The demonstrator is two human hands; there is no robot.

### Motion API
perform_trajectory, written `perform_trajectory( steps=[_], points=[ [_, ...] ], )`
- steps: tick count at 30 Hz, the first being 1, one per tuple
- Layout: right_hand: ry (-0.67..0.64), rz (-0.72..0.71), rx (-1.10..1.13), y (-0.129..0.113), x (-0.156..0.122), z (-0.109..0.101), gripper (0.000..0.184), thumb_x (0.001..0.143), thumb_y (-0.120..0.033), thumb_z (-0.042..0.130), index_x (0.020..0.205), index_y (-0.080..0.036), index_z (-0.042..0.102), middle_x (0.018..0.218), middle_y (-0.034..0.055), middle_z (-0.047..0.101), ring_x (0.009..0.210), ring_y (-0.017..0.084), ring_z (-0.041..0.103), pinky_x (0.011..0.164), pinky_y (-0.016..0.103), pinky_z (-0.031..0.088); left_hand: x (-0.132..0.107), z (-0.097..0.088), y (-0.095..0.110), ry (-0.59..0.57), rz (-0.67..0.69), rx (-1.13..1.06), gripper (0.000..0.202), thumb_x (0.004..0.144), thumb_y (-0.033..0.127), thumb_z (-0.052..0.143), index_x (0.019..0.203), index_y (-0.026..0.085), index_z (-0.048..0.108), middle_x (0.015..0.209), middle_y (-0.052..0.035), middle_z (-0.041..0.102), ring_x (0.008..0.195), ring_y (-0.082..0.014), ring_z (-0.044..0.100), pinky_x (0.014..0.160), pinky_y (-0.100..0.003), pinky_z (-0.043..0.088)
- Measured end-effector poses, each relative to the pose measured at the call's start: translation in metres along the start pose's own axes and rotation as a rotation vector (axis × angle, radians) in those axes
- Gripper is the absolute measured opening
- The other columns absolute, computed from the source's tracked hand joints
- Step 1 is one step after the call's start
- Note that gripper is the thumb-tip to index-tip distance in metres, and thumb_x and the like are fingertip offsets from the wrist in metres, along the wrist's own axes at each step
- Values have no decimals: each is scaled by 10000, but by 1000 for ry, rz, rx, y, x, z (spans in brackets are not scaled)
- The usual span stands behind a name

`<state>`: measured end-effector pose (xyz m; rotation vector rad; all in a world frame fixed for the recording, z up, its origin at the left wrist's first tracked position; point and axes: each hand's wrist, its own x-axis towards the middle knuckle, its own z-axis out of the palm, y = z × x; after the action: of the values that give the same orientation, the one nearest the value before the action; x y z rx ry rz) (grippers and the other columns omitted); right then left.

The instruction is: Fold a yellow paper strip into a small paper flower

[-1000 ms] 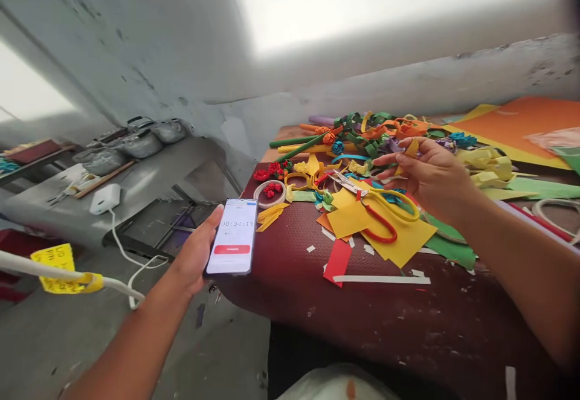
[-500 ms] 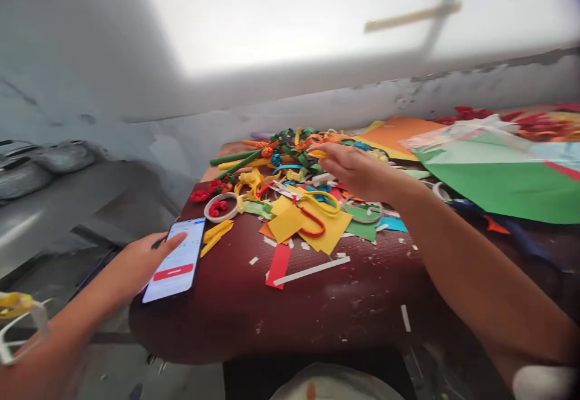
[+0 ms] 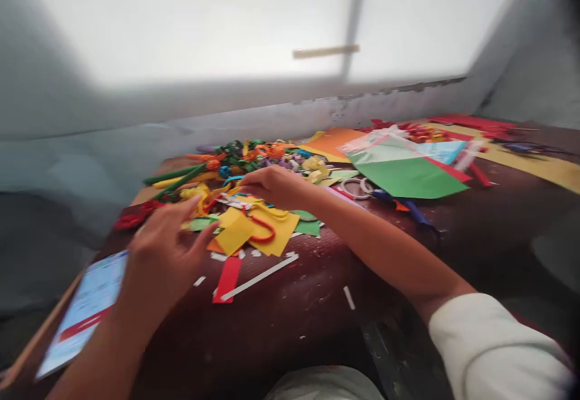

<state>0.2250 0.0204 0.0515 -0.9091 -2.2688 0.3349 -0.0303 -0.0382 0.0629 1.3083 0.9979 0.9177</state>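
Observation:
My left hand point(image 3: 165, 246) hovers above the phone's right side, thumb and fingers apart, with nothing seen in it. Partly behind that wrist lies a phone point(image 3: 97, 285) with its screen lit. My right hand point(image 3: 274, 185) reaches over the paper pile, fingers together on a small yellow paper strip point(image 3: 236, 189), partly hidden by the fingers. Just below it are scissors point(image 3: 270, 235) with a red and a yellow handle loop, resting on yellow paper sheets point(image 3: 283, 237). A red paper strip point(image 3: 229, 279) and a thin white strip point(image 3: 263, 276) lie nearer the front.
Green paper stems point(image 3: 174, 173) and crumpled coloured paper stretch along the back. To the right are white tape rings point(image 3: 356, 188), a green sheet point(image 3: 408, 173) under clear plastic, and an orange sheet point(image 3: 333, 144). A wall runs behind the dark red table point(image 3: 317, 303).
My left hand has left the phone screen and moved right, toward the pile, with fingers spread. My right hand has come lower over the scissors. The view has swung to the right.

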Motion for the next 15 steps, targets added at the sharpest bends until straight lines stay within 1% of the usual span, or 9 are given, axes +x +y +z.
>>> perform_trajectory(
  steps=[1, 2, 3, 4, 5, 6, 9, 12, 15],
  points=[
    [27, -3, 54, 5, 1, 5, 269, 1015, -316, 501, 967, -153, 709, 869, 21, 708, 795, 127, 604, 765, 246, 426, 14, 10, 2, 129, 162, 217, 475, 822, 293, 808, 1281, 264, 689, 1402, 76, 660, 1413, -263, 518, 927, -150, 550],
    [53, 16, 105, 12, 2, 10, 261, 1011, -304, 502, 986, -151, 712, 890, 40, 719, 811, 139, 618, 759, 256, 434, 30, 18, 2, 204, 299, 417, 488, 778, 304, 845, 1245, 235, 724, 1355, 15, 695, 1332, -284, 589, 947, -209, 557],
    [70, 55, 160, 19, 2, 14, 276, 1001, -317, 504, 950, -147, 716, 836, 43, 714, 763, 143, 617, 716, 260, 440, 47, 26, 2, 146, 344, 567, 467, 779, 330, 841, 1222, 214, 749, 1238, -32, 753, 1202, -293, 667, 949, -277, 566],
    [74, 101, 236, 26, 2, 18, 303, 993, -345, 509, 906, -144, 718, 788, 45, 708, 714, 143, 618, 680, 262, 450, 64, 32, 0, 98, 361, 632, 412, 794, 364, 823, 1167, 195, 779, 1062, -57, 798, 1049, -286, 721, 899, -318, 582],
    [91, 144, 316, 34, 1, 20, 321, 978, -386, 532, 882, -146, 721, 759, 45, 709, 675, 144, 619, 645, 263, 461, 80, 36, -2, 91, 380, 619, 353, 796, 399, 813, 1068, 174, 812, 906, -64, 804, 903, -268, 738, 825, -331, 591],
    [114, 182, 393, 41, 0, 21, 339, 951, -437, 573, 860, -149, 726, 725, 43, 707, 638, 145, 618, 618, 266, 474, 93, 39, -3, 72, 387, 583, 345, 779, 422, 822, 1006, 162, 824, 847, -69, 800, 829, -253, 734, 780, -334, 591],
    [243, 257, 578, 54, -4, 22, 390, 808, -540, 750, 848, -152, 758, 685, 40, 714, 607, 152, 634, 599, 280, 518, 115, 41, -9, 10, 354, 364, 356, 705, 432, 876, 909, 144, 824, 797, -76, 798, 756, -216, 731, 750, -324, 595],
    [370, 309, 688, 56, -5, 21, 428, 666, -498, 881, 898, -149, 796, 681, 38, 735, 618, 157, 657, 614, 291, 553, 119, 39, -13, -23, 252, 180, 380, 616, 412, 941, 835, 133, 805, 786, -79, 799, 737, -193, 743, 775, -313, 609],
    [428, 327, 729, 50, -5, 19, 402, 624, -456, 916, 879, -161, 817, 691, 43, 756, 621, 160, 675, 616, 300, 580, 115, 41, -18, -23, 195, 33, 405, 575, 408, 968, 814, 134, 790, 783, -78, 801, 730, -189, 756, 774, -312, 623]
  ],
)
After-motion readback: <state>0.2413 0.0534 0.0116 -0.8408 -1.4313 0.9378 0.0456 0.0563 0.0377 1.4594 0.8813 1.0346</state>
